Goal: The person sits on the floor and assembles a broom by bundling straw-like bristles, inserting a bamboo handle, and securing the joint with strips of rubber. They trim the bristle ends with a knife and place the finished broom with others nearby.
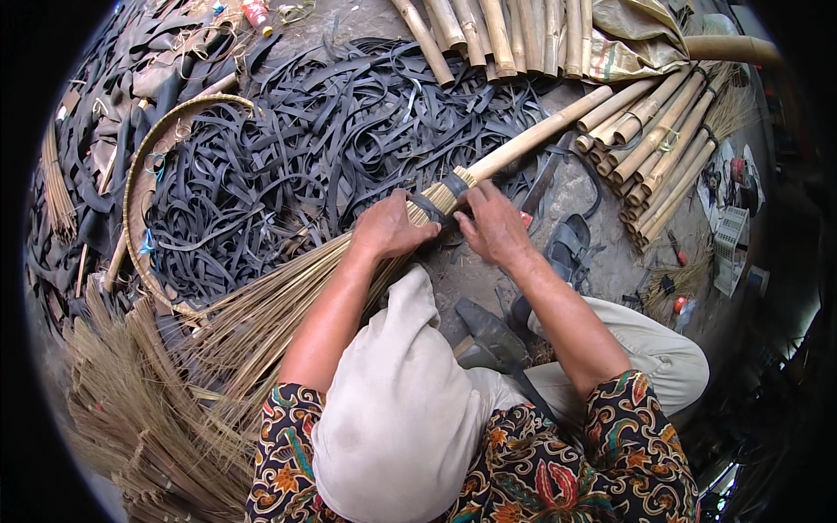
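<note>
A stick broom (pixel 305 283) lies slantwise across my lap, its loose bristle ends at the lower left. From its bound end a bamboo handle (pixel 545 131) runs up to the right. Dark rubber strip (pixel 455 184) is wound around the sticks near the handle. My left hand (pixel 392 228) is closed on the bundle just below the binding, thumb against the strip. Curled in on the binding's other side, my right hand (pixel 495 225) pinches the rubber strip; its fingertips are partly hidden.
A tangled heap of black rubber strips (pixel 349 139) fills a round woven tray (pixel 131 209) ahead. Bamboo poles (pixel 514 35) lie at the far side, and bamboo-handled brooms (pixel 654 148) are stacked right. Loose bristle bundles (pixel 148 410) lie left; a sandal (pixel 568 248) sits right.
</note>
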